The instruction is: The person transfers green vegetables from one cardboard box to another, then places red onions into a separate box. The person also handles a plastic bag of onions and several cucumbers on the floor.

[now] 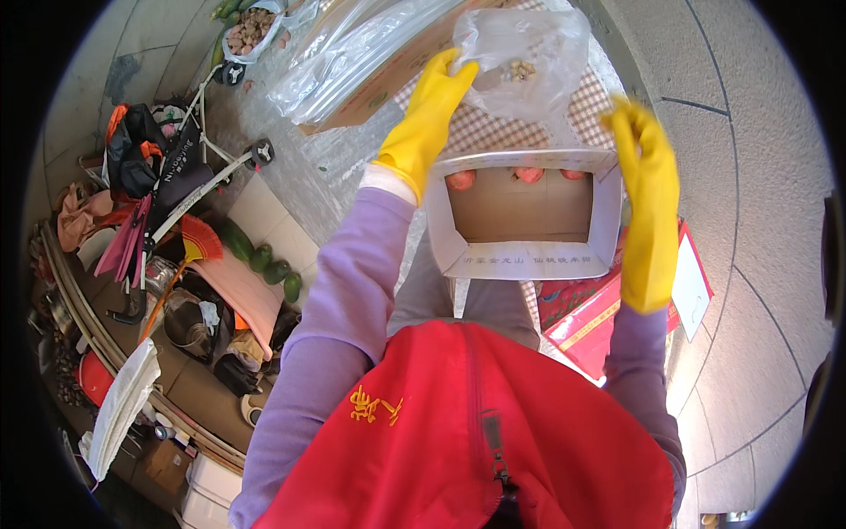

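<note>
Both hands wear yellow rubber gloves. My left hand [433,112] is at the near left edge of a translucent plastic bag [548,40], its thumb and fingers apart; whether it touches the bag is unclear. A small pile of pale brown pieces [521,70] lies at the bag. To the right, my right hand [641,192] is raised beside an open cardboard box [522,259], its fingers bent and blurred. Inside the box, along its far wall, are several red fruits, perhaps pomegranates [529,174]. The bag rests on a brown checked cloth [489,127] beyond the box.
Clear plastic sheeting [357,53] lies over a flat carton at the upper left. A folded stroller frame [198,198], green gourds [264,258] and a metal pot [188,325] are at left. A red printed box [588,337] stands low at right. A bag of small tubers [250,32] sits far left.
</note>
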A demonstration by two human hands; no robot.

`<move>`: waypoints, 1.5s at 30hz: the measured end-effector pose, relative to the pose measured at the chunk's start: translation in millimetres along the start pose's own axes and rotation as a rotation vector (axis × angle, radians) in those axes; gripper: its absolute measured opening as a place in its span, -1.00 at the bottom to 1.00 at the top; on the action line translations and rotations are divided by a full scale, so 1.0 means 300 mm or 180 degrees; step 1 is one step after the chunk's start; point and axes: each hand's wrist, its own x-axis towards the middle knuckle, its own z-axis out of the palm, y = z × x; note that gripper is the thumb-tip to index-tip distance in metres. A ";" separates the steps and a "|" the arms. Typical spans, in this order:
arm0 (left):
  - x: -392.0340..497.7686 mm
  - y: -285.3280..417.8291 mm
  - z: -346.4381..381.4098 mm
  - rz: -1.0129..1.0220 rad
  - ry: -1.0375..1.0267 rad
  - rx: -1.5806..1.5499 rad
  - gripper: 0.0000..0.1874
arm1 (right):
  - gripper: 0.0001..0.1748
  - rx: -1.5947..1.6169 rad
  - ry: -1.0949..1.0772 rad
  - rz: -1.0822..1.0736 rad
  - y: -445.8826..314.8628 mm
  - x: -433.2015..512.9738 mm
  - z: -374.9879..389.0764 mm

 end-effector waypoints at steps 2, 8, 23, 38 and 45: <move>-0.069 0.040 -0.044 0.0064 0.0224 0.0223 -0.46 | -0.34 0.0417 -0.1302 0.0905 0.067 -0.152 0.012; -0.451 0.078 -0.183 0.0213 -0.0919 0.1327 -0.53 | -0.01 0.0719 -0.0120 0.2169 0.408 -0.256 0.340; -0.350 -0.723 0.283 0.0406 -0.1546 0.5335 -0.46 | -0.02 0.0854 0.0957 0.0809 0.659 -0.095 0.632; -0.354 -0.389 0.156 0.0548 -0.2837 0.4400 -0.43 | -0.15 -0.0442 -0.1078 0.1182 0.038 -0.240 0.221; -0.435 0.096 -0.116 0.0035 -0.1997 0.0467 -0.26 | -0.43 0.2873 -0.1326 -0.0177 -0.184 0.039 0.145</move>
